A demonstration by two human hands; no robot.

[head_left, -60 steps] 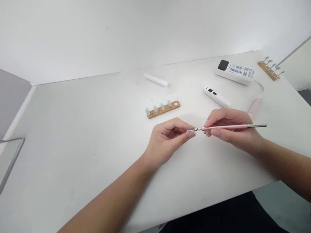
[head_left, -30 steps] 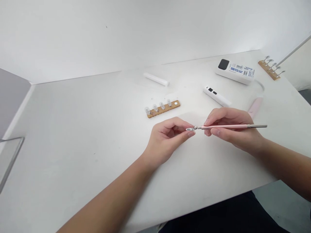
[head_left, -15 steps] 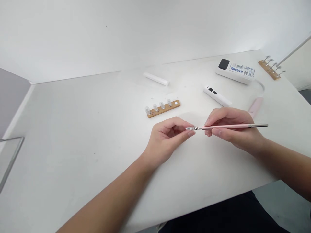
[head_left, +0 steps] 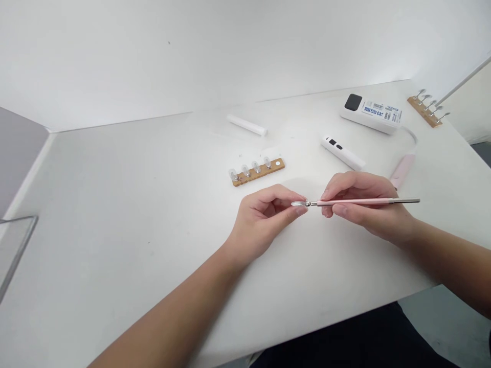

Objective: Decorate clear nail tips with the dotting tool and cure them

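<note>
Fine two-handed work now, it seems: the left hand [head_left: 264,220] pinches a small clear nail-shaped piece [head_left: 297,203], the right hand's [head_left: 378,220] fingers close round a slim pink tool [head_left: 356,202], both over the worktop [head_left: 115,204], and the next move looks to call for steadiness. The tool lies nearly level, long axis running side to side, narrow tip aimed at the piece, metal end beyond the right hand.

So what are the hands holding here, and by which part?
The right hand holds a pink pen-like tool by its pink shaft, toward its left end; the left hand pinches a small clear piece at its end beside a metal ball.
</note>
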